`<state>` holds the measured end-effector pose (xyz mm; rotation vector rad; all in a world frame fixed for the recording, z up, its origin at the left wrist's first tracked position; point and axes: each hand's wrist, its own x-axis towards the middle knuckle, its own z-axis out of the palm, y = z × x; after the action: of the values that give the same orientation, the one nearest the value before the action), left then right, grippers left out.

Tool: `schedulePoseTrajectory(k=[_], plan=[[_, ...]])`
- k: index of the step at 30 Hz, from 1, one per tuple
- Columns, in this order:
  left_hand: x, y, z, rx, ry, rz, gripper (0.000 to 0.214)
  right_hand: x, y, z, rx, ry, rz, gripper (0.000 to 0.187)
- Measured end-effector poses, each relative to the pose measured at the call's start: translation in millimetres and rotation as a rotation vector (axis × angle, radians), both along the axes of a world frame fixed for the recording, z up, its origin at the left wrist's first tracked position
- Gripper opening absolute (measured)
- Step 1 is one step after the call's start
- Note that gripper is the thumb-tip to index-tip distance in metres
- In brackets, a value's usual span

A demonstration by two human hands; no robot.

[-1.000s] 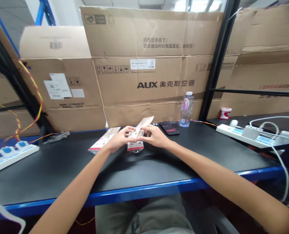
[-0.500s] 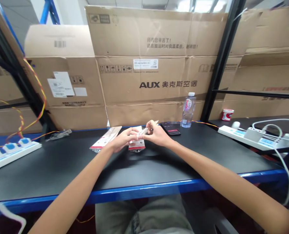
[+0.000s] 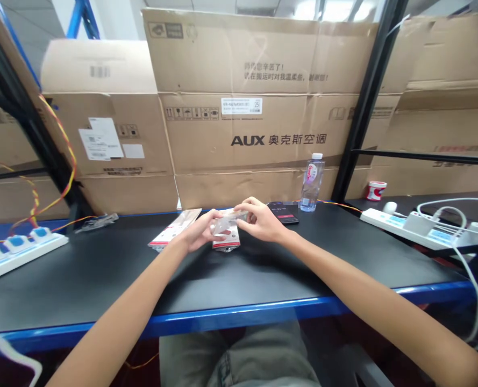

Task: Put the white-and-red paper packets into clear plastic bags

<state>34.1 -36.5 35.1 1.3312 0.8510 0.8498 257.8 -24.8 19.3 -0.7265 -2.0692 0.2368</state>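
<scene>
**Small pale packet (image 3: 225,222) held between the left hand (image 3: 200,232) and the right hand (image 3: 259,221) over a black table (image 3: 295,269)**

From left to right: a white power strip (image 3: 25,258) with blue plugs or sockets lies slantwise at the table's left end. A yellow-and-red cable (image 3: 63,132) hangs down beside the black upright and reaches the strip. Farther right, near the back edge, lies a crumpled piece of clear plastic (image 3: 97,222).

A white, red-banded packet (image 3: 176,228) in clear wrapping lies aslant on the table, partly covered at its right side by the left hand. That hand is partly closed, its thumb and fingertips pinching the left end of the small pale packet, which is tilted and looks somewhat see-through; print on it cannot be read. Beneath it, a second red-banded packet (image 3: 231,236) lies flat, its lower end toward the person.

The right hand is likewise partly closed, fingers arched, with thumb and forefinger on the right end of the small pale packet. Just behind this hand lies a dark phone (image 3: 286,212), partly hidden by it. A clear bottle (image 3: 312,185) with a white cap stands upright near the phone, in front of the printed cardboard (image 3: 279,161) that backs the table.

At far right, beyond the black post (image 3: 354,118), a red-and-white tub (image 3: 376,191) stands behind a second white power strip (image 3: 384,219), which bears a plugged-in white adapter (image 3: 420,222).
</scene>
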Motion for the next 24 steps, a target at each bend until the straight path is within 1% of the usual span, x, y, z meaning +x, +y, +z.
schedulePoseTrajectory(k=[4, 7, 10, 13, 15, 17, 19, 22, 24], plan=[[-1, 0, 1.3, -0.087, -0.056, -0.026, 0.047, 1, 3, -0.6, 0.01, 0.023, 0.022, 0.029], [-1, -3, 3.8, -0.121, -0.066, -0.085, 0.049, -1, 0, 1.6, 0.029, 0.031, 0.064, 0.028], [1, -7, 5.5, -0.098, -0.042, -0.134, 0.048, -4, -6, 4.0, 0.07, 0.045, 0.087, 0.024], [3, -9, 5.0, -0.027, -0.006, -0.131, 0.048, -7, -11, 5.4, 0.096, 0.064, 0.088, 0.022], [5, -9, 3.8, 0.032, 0.038, -0.127, 0.047, -8, -13, 5.7, 0.078, 0.078, 0.096, 0.02], [5, -8, 2.3, 0.089, 0.084, -0.105, 0.044, -10, -11, 5.3, 0.025, 0.131, 0.096, 0.02], [5, -5, 0.4, 0.153, 0.106, -0.032, 0.043, -11, -7, 3.9, -0.063, 0.252, 0.065, 0.027], [4, -1, -2.5, 0.282, 0.15, 0.099, 0.05, -10, 4, 0.8, -0.263, 0.472, -0.006, 0.043], [5, 1, -4.0, 0.356, 0.181, 0.156, 0.056, -9, 10, -1.4, -0.381, 0.563, -0.038, 0.05]])
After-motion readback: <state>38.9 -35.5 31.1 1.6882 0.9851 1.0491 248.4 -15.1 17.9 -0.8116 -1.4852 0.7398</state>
